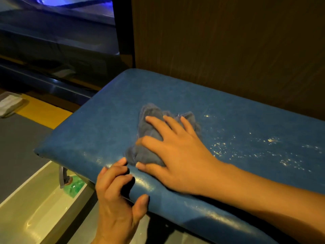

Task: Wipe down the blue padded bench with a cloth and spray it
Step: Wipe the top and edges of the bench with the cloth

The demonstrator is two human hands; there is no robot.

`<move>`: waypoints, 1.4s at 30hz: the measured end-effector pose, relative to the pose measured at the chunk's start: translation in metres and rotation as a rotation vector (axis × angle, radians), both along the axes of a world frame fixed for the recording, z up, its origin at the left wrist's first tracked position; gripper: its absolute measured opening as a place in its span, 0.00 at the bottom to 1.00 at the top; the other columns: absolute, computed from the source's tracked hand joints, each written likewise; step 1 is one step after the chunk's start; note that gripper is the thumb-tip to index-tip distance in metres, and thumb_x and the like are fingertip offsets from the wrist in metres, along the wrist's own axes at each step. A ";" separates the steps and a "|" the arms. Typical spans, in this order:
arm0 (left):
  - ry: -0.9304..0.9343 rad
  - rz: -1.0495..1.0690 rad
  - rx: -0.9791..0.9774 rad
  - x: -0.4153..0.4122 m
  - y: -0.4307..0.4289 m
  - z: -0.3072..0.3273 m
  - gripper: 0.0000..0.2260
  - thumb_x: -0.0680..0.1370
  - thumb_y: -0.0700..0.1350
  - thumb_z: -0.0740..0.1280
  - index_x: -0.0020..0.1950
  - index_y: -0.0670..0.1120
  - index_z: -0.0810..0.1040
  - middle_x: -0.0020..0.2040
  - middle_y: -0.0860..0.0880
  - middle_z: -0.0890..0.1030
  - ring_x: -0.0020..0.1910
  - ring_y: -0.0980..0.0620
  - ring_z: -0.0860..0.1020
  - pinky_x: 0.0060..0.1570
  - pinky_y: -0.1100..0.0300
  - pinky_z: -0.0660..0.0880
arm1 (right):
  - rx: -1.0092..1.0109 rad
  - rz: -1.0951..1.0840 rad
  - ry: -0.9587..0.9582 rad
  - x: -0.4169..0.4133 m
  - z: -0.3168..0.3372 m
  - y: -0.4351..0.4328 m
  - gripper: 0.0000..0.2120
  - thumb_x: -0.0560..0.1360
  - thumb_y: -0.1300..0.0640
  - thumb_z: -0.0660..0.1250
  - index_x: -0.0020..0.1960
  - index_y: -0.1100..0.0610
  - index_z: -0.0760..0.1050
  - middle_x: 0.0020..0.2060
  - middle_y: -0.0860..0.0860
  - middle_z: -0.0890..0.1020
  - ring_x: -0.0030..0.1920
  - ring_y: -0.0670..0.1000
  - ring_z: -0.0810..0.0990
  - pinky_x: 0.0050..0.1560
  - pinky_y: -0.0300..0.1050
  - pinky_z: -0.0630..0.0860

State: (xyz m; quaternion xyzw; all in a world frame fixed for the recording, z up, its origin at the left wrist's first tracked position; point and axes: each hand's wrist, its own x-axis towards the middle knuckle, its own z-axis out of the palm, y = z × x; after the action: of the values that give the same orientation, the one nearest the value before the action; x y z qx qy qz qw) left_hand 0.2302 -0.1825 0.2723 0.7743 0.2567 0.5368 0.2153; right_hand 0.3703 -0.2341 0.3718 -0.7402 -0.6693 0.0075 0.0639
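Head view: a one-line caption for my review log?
Right hand presses a blue-grey cloth on the blue padded bench, left hand gripping its front edge; pale specks dot the seat nearby.

1 bench (pixel 237 120), 1 cloth (pixel 149 125), 2 hands: left hand (pixel 114 199) & right hand (pixel 177 155). 1 green bottle (pixel 74 186), 1 white tray (pixel 35 213), 1 towel (pixel 9 104). Tiny white specks (pixel 270 140): too many to count.

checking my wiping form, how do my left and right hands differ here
The right hand lies flat with fingers spread, pressing the crumpled blue-grey cloth; the left hand touches no cloth. The right hand sits on top of the blue padded bench; the left hand curls over its front edge, thumb on the front face. Both are bare and at the same end of the bench.
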 end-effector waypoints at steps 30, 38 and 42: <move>0.763 0.056 0.144 0.012 -0.037 0.045 0.29 0.81 0.52 0.42 0.60 0.38 0.78 0.62 0.40 0.79 0.65 0.45 0.67 0.73 0.62 0.45 | 0.032 -0.466 -0.081 0.150 0.005 -0.037 0.23 0.73 0.34 0.54 0.57 0.50 0.71 0.66 0.54 0.69 0.63 0.62 0.71 0.59 0.62 0.68; 0.824 0.131 0.209 0.017 -0.037 0.039 0.30 0.81 0.52 0.39 0.61 0.36 0.74 0.62 0.35 0.78 0.64 0.41 0.64 0.62 0.45 0.58 | -0.043 -0.365 -0.036 0.067 0.005 -0.071 0.31 0.67 0.31 0.43 0.62 0.44 0.68 0.75 0.55 0.59 0.73 0.64 0.58 0.67 0.69 0.56; 0.792 0.135 0.176 0.020 -0.041 0.040 0.31 0.81 0.53 0.38 0.61 0.35 0.73 0.62 0.34 0.77 0.65 0.41 0.64 0.65 0.47 0.56 | -0.001 -0.290 -0.077 0.038 0.001 -0.091 0.24 0.71 0.35 0.52 0.57 0.45 0.74 0.71 0.58 0.69 0.69 0.69 0.66 0.62 0.74 0.61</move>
State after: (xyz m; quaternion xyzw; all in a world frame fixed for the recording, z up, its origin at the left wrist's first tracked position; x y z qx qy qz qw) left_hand 0.2498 -0.2240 0.3123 0.9180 0.3228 0.2302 -0.0030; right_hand 0.4079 -0.3250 0.3732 -0.8289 -0.5573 -0.0298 0.0384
